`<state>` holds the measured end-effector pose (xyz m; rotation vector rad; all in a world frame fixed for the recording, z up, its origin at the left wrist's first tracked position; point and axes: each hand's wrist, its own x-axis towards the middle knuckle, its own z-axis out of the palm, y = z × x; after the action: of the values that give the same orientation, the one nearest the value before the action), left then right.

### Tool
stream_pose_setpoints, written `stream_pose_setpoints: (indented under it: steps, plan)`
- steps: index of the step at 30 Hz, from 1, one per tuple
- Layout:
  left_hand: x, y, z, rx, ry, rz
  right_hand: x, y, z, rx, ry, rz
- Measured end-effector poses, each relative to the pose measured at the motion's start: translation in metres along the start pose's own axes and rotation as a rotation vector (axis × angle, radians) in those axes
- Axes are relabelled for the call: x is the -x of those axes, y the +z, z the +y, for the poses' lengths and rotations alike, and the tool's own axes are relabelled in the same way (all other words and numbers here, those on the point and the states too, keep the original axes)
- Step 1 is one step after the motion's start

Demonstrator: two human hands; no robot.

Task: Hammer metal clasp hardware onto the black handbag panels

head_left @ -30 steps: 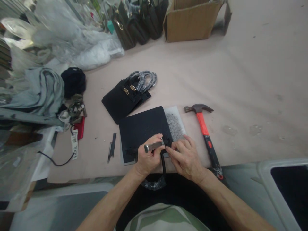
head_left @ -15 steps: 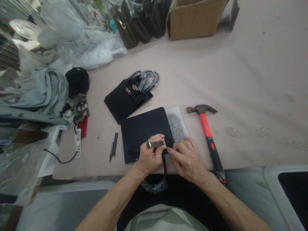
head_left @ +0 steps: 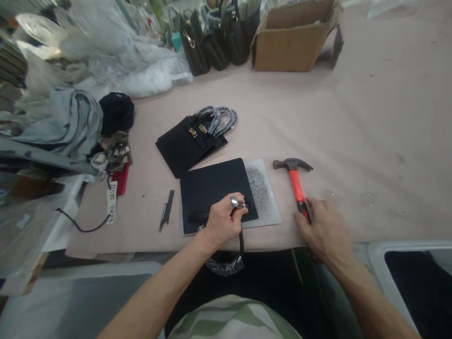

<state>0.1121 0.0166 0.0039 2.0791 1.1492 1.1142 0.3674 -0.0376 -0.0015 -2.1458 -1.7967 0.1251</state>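
Note:
My left hand is closed round a short metal punch, whose round end points up toward the camera. Under it lies a black leather panel, with a plastic-wrapped handle hanging past the table edge. The panel rests on a pale speckled board. At the right, my right hand is on the black grip of a claw hammer, thumb and fingers on either side; the hammer lies on the table with its head pointing away from me.
Black bag pieces with wrapped handles lie behind the panel. Dark thin strips are to its left. Farther back stand dark handbags and a cardboard box. Plastic bags and grey cloth crowd the left.
My right hand has left the panel and moved right onto the hammer's grip. My left hand still holds the punch, now more upright. The view has shifted slightly.

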Motion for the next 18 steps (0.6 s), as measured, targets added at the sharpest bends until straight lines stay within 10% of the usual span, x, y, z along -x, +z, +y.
stream_pose_setpoints:
  steps: [7,11,15,18]
  plan:
    - [-0.004,-0.001,0.006,-0.036,-0.004,-0.060,-0.017,-0.017,-0.009,-0.693,0.628,-0.391]
    - [-0.004,0.000,0.006,0.003,-0.067,-0.085,-0.027,-0.033,-0.025,-1.039,0.677,-0.575]
    - [-0.004,0.001,0.006,0.031,-0.099,-0.076,-0.027,-0.077,-0.037,-1.049,0.623,-0.452]
    - [-0.005,0.002,0.008,0.035,-0.127,-0.074,-0.018,-0.122,-0.040,-0.712,0.319,-0.197]
